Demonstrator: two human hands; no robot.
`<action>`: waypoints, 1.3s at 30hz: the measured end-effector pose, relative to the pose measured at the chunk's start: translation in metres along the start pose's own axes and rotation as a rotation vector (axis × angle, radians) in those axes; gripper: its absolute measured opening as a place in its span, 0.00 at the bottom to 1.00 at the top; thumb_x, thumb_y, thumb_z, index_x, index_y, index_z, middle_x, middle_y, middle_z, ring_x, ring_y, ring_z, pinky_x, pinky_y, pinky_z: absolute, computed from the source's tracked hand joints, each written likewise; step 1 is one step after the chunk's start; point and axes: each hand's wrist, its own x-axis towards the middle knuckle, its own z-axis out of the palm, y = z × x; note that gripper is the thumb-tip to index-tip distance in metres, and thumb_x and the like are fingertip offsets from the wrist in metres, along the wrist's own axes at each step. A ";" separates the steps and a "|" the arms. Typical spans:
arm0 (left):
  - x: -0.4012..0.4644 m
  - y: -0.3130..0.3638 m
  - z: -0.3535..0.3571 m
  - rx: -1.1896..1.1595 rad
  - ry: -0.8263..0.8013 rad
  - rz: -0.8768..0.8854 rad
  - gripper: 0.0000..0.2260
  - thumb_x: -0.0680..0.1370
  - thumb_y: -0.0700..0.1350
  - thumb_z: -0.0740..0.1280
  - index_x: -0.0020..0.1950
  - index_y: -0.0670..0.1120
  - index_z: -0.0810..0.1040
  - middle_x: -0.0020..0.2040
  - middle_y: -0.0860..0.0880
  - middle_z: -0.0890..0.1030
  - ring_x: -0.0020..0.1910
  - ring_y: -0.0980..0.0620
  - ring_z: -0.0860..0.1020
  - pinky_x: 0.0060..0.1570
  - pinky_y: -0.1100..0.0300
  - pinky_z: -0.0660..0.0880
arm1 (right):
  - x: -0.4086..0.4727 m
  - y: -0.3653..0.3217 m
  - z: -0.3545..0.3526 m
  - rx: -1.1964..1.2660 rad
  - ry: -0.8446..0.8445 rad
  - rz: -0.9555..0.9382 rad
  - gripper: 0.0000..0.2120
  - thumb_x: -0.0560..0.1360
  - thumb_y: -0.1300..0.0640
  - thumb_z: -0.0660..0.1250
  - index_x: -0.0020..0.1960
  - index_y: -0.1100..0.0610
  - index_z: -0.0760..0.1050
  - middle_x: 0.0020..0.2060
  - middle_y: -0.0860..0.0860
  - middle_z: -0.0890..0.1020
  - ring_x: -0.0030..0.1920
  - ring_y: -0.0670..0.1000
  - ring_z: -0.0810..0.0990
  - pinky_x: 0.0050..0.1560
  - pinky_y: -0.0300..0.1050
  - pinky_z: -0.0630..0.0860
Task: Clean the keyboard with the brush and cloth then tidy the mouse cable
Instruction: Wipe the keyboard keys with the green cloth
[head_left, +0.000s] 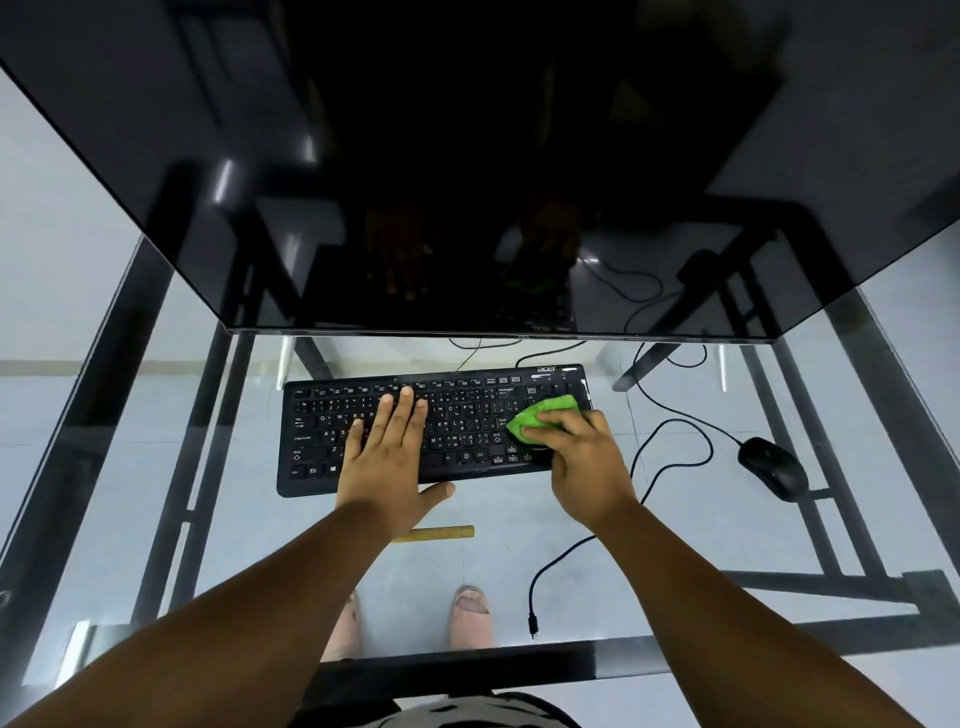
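A black keyboard (322, 441) lies on the glass desk (249, 561) below the monitor. My left hand (387, 457) rests flat on the keys near the keyboard's middle, fingers straight. My right hand (584, 467) grips a green cloth (545, 415) and presses it on the keyboard's right end. The brush's wooden handle (447, 532) lies on the desk just in front of the keyboard, partly hidden by my left wrist. A black mouse (774, 467) sits to the right, its cable (670, 447) looping loosely across the desk to a plug (532, 621) near the front edge.
A large dark monitor (467, 182) hangs over the back of the desk. More cables (519, 348) run behind the keyboard. The black desk frame and my feet show through the glass.
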 end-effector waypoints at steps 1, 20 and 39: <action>-0.001 0.001 0.001 0.001 0.002 -0.002 0.45 0.74 0.71 0.55 0.78 0.49 0.36 0.78 0.52 0.32 0.77 0.50 0.34 0.75 0.46 0.41 | 0.000 -0.003 0.002 0.003 -0.014 -0.021 0.29 0.67 0.74 0.61 0.58 0.48 0.82 0.58 0.46 0.80 0.50 0.56 0.71 0.52 0.48 0.77; -0.004 0.027 0.001 -0.041 -0.026 0.063 0.38 0.78 0.57 0.57 0.79 0.48 0.37 0.78 0.51 0.35 0.77 0.52 0.36 0.75 0.50 0.42 | -0.047 0.051 -0.013 -0.023 0.133 0.034 0.26 0.63 0.76 0.66 0.45 0.48 0.86 0.55 0.48 0.82 0.49 0.57 0.73 0.50 0.50 0.78; 0.010 0.039 -0.002 0.014 -0.016 0.065 0.40 0.77 0.64 0.55 0.78 0.49 0.35 0.77 0.52 0.32 0.76 0.52 0.34 0.75 0.48 0.41 | -0.037 0.048 -0.015 0.028 0.244 0.277 0.23 0.67 0.74 0.63 0.50 0.53 0.86 0.51 0.51 0.82 0.47 0.58 0.72 0.49 0.45 0.75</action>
